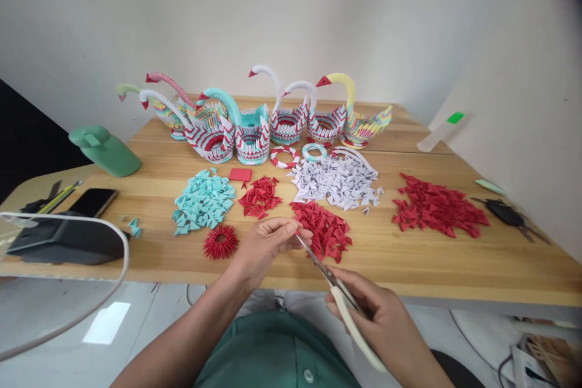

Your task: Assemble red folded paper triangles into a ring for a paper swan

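Note:
My right hand (384,318) is closed round the cream handles of a pair of scissors (339,292), whose blades point up and left. The blade tips meet the pinched fingertips of my left hand (268,242), which is closed on something too small to make out. Both hands hover at the near edge of the wooden table (409,260). A small red folded-paper ring (220,241) lies just left of my left hand. A pile of red paper triangles (325,229) lies just behind the fingers.
Piles of turquoise (203,201), red (260,196), white (339,180) and more red triangles (439,206) cover the table. Several paper swans (254,127) stand at the back. A green object (107,150), phone (93,201) and black device (63,239) lie left; dark scissors (509,215) right.

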Motion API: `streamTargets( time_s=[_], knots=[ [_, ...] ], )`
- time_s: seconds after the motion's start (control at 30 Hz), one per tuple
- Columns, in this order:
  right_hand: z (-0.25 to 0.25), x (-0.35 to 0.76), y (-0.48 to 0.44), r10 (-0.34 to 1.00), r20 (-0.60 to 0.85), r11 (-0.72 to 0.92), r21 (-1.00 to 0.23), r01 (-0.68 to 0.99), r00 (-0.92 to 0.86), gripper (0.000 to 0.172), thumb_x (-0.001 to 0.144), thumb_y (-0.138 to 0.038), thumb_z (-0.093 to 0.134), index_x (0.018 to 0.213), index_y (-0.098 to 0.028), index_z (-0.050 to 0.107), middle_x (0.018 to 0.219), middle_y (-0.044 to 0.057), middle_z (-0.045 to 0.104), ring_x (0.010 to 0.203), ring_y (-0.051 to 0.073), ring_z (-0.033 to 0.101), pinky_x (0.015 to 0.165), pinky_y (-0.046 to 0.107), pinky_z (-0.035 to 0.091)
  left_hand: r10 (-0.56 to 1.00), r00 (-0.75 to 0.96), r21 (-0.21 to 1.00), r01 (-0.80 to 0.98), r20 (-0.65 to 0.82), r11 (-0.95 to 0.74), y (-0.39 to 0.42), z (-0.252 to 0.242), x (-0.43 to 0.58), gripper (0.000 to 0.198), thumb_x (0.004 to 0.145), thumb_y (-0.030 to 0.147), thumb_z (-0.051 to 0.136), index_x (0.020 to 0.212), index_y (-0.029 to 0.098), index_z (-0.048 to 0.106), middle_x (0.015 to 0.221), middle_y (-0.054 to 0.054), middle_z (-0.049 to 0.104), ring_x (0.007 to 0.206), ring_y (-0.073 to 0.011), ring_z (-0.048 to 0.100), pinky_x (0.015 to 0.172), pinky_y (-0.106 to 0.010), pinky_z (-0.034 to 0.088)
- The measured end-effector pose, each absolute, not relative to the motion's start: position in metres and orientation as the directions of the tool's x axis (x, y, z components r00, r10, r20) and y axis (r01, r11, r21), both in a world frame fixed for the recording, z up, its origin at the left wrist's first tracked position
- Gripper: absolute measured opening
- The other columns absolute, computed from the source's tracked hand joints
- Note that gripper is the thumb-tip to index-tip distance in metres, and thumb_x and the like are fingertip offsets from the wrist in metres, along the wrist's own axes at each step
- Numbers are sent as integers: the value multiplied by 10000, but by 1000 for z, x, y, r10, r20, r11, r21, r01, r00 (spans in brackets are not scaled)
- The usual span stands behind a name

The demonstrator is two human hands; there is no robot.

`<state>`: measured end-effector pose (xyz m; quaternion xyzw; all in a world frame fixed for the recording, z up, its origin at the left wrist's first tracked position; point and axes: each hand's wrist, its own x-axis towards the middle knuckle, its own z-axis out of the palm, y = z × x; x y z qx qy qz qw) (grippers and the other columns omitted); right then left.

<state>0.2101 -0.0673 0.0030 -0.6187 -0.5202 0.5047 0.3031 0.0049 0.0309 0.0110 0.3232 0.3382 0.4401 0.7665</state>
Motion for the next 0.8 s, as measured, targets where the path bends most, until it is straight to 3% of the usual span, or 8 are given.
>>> streamTargets(
  time_s=[0.1, 0.27, 0.33, 0.5, 0.57, 0.7, 0.8],
  knots=[
    [2, 208, -68, 954, -295, -256, -892, 373, -49, 510, 794, -468, 724, 1248, -238, 692, 863, 33, 777, 788, 218, 729, 722, 276, 583, 891, 381, 787, -458, -248, 415, 30, 12, 5, 357, 687, 438, 874, 818, 135, 737, 855, -97, 773, 797, -224, 729, 819, -352, 553],
    [-2, 206, -71, 1000, 15, 13, -783, 621, -3, 433, 835, -349, 639, 1259, -282, 698, 1109, 66, 766, 903, 237, 741, 837, 300, 566, 911, 322, 804, -452, -257, 386, 31, 10, 9, 387, 675, 452, 875, 816, 118, 741, 880, -112, 774, 802, -229, 723, 859, -380, 550],
    [-2, 205, -71, 999, 53, 35, -765, 643, 9, 431, 828, -330, 630, 1249, -280, 707, 1125, 72, 761, 911, 243, 740, 849, 307, 562, 923, 285, 817, -446, -258, 366, 31, 8, 10, 400, 654, 452, 886, 822, 117, 746, 864, -109, 775, 804, -232, 721, 870, -387, 547],
    [1, 202, -66, 952, -300, -266, -900, 344, -51, 512, 821, -448, 700, 1281, -227, 669, 837, 31, 761, 653, 178, 694, 609, 245, 561, 938, 252, 829, -449, -240, 333, 30, 6, 11, 404, 643, 457, 890, 828, 126, 752, 844, -95, 777, 789, -223, 723, 848, -360, 548],
    [1, 201, -66, 944, -324, -289, -909, 300, -70, 522, 816, -453, 709, 1280, -217, 663, 823, 22, 755, 643, 168, 691, 594, 234, 559, 940, 251, 816, -476, -232, 328, 29, 7, 12, 390, 652, 450, 887, 823, 129, 745, 850, -93, 778, 770, -220, 724, 836, -365, 553],
    [-6, 201, -68, 998, -70, -62, -857, 511, 3, 398, 827, -360, 680, 1210, -252, 699, 969, 37, 785, 874, 201, 746, 774, 231, 582, 950, 230, 792, -529, -212, 305, 28, 9, 14, 376, 654, 434, 890, 806, 129, 732, 834, -87, 777, 785, -226, 726, 819, -367, 567],
    [-15, 202, -70, 992, 125, 103, -757, 645, -12, 396, 859, -282, 618, 1251, -277, 676, 1067, 37, 781, 910, 192, 754, 810, 222, 580, 950, 226, 792, -527, -218, 307, 28, 9, 14, 378, 655, 438, 889, 801, 128, 728, 833, -82, 776, 793, -220, 727, 826, -359, 569]
  ],
)
